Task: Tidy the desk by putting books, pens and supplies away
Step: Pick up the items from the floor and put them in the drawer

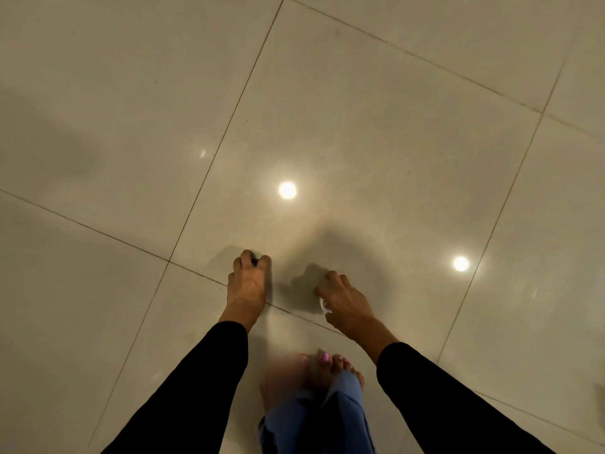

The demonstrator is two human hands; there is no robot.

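I look straight down at a glossy beige tiled floor (pixel 360 126); no desk, books or pens are in view. My left hand (pixel 248 281) reaches down near a tile joint, its fingertips pinched on a small dark object (pixel 254 261) that is mostly hidden. My right hand (pixel 343 304) is held lower and to the right, with its fingers curled over a small white object (pixel 324 306) that peeks out under the palm. Both forearms wear black sleeves.
My bare feet (pixel 330 368) with pink nails and blue trouser legs (pixel 314 421) are at the bottom centre. Two ceiling lights reflect off the tiles. A dark edge of something shows at the far right (pixel 600 393).
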